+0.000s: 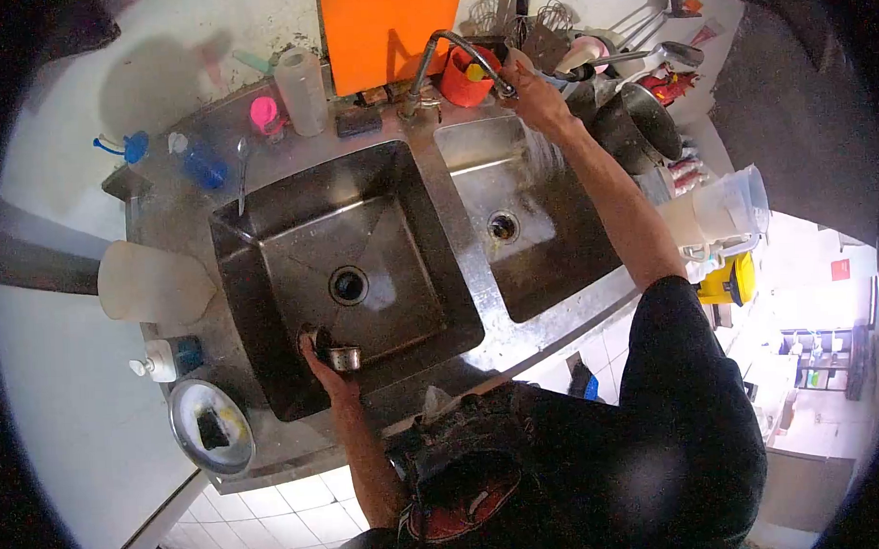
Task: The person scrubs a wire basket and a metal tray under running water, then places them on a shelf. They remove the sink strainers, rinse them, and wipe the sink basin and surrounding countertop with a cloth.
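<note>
Over the near left corner of the large left sink basin (384,349), my left hand (329,375) is closed on a small metal cup (345,358). A dark round piece (315,338) shows at its fingertips. My right hand (540,99) reaches across the right basin (546,261) to the end of the curved faucet (460,43). Its fingers are curled right by the spout, with a pale translucent thing (518,63) at the fingertips; I cannot tell what they grip. Water (544,153) runs down below this hand into the right basin.
Left of the sink stand a translucent pitcher (154,282), a pump bottle (173,359) and a metal bowl (189,448) with a dark sponge-like pad. A spoon (242,175) and clear container (300,91) sit behind. Metal pots (636,127) and measuring jugs (723,206) crowd the right.
</note>
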`<move>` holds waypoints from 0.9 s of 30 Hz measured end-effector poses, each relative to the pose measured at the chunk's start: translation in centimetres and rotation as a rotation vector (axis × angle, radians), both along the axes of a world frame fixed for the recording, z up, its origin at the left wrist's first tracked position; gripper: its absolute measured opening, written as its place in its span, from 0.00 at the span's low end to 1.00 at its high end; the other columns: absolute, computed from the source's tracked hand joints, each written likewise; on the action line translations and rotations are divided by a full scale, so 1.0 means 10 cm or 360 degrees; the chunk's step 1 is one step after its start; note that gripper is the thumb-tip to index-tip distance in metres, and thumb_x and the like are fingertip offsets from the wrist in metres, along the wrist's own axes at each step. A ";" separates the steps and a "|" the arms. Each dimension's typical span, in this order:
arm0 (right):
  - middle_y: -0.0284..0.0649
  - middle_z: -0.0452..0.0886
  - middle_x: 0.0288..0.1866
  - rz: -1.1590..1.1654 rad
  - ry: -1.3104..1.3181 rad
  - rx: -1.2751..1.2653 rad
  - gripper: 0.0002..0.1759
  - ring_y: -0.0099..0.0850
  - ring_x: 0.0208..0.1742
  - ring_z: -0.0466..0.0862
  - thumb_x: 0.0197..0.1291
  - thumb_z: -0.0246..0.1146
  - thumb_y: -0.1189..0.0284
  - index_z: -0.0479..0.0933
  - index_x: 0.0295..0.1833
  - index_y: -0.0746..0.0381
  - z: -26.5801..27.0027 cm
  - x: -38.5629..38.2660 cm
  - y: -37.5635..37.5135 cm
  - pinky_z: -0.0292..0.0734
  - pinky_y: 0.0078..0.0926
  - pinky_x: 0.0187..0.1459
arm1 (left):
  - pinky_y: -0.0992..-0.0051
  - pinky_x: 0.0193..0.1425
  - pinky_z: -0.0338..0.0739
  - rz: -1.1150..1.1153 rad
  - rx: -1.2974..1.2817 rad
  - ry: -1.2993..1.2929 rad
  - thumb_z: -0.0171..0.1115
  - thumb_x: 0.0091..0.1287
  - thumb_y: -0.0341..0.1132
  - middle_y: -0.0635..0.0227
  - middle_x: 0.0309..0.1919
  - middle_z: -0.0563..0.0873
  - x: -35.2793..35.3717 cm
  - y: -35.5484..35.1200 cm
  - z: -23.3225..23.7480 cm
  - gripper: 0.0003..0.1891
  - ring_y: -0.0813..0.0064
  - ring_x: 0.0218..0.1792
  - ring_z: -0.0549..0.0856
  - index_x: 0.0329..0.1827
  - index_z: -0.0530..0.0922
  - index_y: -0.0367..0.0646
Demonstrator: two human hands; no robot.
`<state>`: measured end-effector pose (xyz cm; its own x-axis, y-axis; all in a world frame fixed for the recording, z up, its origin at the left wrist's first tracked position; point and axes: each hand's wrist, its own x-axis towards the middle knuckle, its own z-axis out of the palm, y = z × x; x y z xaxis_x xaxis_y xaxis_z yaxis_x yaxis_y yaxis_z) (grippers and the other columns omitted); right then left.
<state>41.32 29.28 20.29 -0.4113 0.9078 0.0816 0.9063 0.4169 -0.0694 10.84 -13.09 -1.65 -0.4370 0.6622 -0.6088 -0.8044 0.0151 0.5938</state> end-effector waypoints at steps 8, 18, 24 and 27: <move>0.54 0.81 0.55 0.0089 -0.0083 -0.0039 0.29 0.52 0.55 0.81 0.60 0.65 0.61 0.68 0.66 0.56 0.07 0.02 -0.13 0.78 0.50 0.52 | 0.56 0.58 0.75 0.0087 -0.0368 0.0025 0.51 0.68 0.64 0.59 0.63 0.73 0.03 0.02 -0.01 0.36 0.56 0.61 0.76 0.70 0.65 0.47; 0.53 0.80 0.57 0.0152 -0.0094 -0.0276 0.30 0.51 0.59 0.79 0.59 0.67 0.58 0.70 0.62 0.61 0.22 -0.05 -0.18 0.75 0.46 0.57 | 0.50 0.62 0.71 0.0045 -0.0033 -0.0076 0.54 0.65 0.65 0.59 0.66 0.71 -0.02 -0.02 -0.17 0.40 0.55 0.64 0.73 0.72 0.63 0.46; 0.54 0.81 0.56 0.0133 -0.0077 -0.0288 0.34 0.51 0.58 0.80 0.60 0.66 0.55 0.67 0.67 0.60 0.14 -0.05 -0.19 0.75 0.46 0.57 | 0.48 0.63 0.69 -0.0017 -0.0234 -0.0086 0.54 0.64 0.67 0.59 0.66 0.71 0.01 -0.01 0.05 0.41 0.54 0.65 0.72 0.72 0.64 0.48; 0.53 0.81 0.56 0.0165 -0.0007 -0.0347 0.39 0.48 0.58 0.81 0.59 0.67 0.52 0.65 0.70 0.60 0.12 -0.02 -0.17 0.75 0.44 0.58 | 0.49 0.62 0.70 -0.0004 -0.0244 -0.0078 0.53 0.64 0.67 0.60 0.64 0.72 0.02 0.03 0.05 0.40 0.55 0.64 0.72 0.72 0.64 0.49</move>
